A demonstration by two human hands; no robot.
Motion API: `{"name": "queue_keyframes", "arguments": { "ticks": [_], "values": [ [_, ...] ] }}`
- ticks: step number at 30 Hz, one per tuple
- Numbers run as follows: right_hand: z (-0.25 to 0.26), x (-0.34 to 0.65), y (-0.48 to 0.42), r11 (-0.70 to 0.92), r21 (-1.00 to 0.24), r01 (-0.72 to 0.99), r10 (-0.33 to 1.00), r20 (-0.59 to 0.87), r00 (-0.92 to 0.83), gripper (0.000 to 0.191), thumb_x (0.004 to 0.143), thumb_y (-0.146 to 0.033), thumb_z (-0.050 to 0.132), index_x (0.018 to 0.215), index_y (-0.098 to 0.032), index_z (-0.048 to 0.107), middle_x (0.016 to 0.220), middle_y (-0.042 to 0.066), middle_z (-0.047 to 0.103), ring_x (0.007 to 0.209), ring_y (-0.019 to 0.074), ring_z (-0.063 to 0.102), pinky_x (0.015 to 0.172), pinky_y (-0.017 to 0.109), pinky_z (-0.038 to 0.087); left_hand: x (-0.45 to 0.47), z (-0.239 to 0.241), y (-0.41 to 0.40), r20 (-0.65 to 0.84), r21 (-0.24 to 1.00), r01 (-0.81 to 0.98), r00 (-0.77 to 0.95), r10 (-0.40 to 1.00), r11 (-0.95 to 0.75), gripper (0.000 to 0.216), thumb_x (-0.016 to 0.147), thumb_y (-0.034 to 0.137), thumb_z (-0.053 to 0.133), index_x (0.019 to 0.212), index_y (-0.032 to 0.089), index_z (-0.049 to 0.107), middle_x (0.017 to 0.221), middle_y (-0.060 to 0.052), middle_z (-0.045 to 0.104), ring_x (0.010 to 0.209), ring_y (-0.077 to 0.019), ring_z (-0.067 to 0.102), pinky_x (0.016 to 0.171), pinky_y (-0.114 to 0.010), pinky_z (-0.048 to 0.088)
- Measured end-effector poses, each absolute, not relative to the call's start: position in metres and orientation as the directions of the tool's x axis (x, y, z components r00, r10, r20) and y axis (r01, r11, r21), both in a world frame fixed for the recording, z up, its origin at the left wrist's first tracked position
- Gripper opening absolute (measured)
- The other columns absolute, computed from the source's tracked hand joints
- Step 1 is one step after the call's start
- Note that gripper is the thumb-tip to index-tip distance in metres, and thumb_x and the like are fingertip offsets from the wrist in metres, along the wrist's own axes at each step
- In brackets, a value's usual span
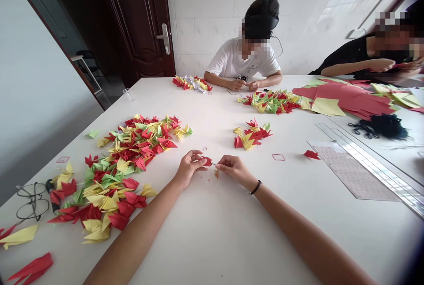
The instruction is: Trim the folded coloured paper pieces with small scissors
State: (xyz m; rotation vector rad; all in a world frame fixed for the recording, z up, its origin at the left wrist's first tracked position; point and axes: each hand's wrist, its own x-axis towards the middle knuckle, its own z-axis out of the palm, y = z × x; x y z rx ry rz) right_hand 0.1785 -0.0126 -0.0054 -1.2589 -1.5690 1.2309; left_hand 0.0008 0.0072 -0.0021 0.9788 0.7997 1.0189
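My left hand (pixel 190 168) pinches a small red folded paper crane (pixel 207 161) between thumb and fingers, just above the white table (pixel 198 236). From the other side, my right hand (pixel 235 169) grips a thin, dark, pointed tool (pixel 213 165) whose tip meets the red paper; its exact kind is too small to make out. Beneath the hands lie small orange and yellow crumbs (pixel 217 173). Left of my left hand spreads a large pile of red, yellow and green paper cranes (pixel 142 143). A smaller group of cranes (pixel 251 135) lies beyond my right hand.
Eyeglasses (pixel 32 201) rest at the left. On the right are a clear ruler (pixel 374 165), a gridded sheet (pixel 354 172), black cords (pixel 380 127) and flat coloured paper (pixel 344 97). Two people sit across the table, near another crane pile (pixel 273 101). A clear cup (pixel 128 94) stands far left.
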Motion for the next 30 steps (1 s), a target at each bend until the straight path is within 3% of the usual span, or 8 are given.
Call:
{"name": "queue_keyframes", "arguments": {
  "ticks": [30],
  "values": [
    [-0.0027,0.1769,-0.0135,0.038,-0.971,0.235,0.979,-0.011,-0.203,0.029,0.068,-0.043,0.059,0.064,-0.015,0.051,0.052,-0.004,0.046,0.046,0.0067,0.035,0.043,0.021,0.025,0.0008,-0.0007,0.0074,-0.101,0.92,-0.325,0.344,0.934,0.219,0.031,0.06,0.022,0.07,0.084,0.018,0.05,0.072,0.001,0.061,0.073,-0.015,0.062,0.062,-0.026,0.047]
  ]
}}
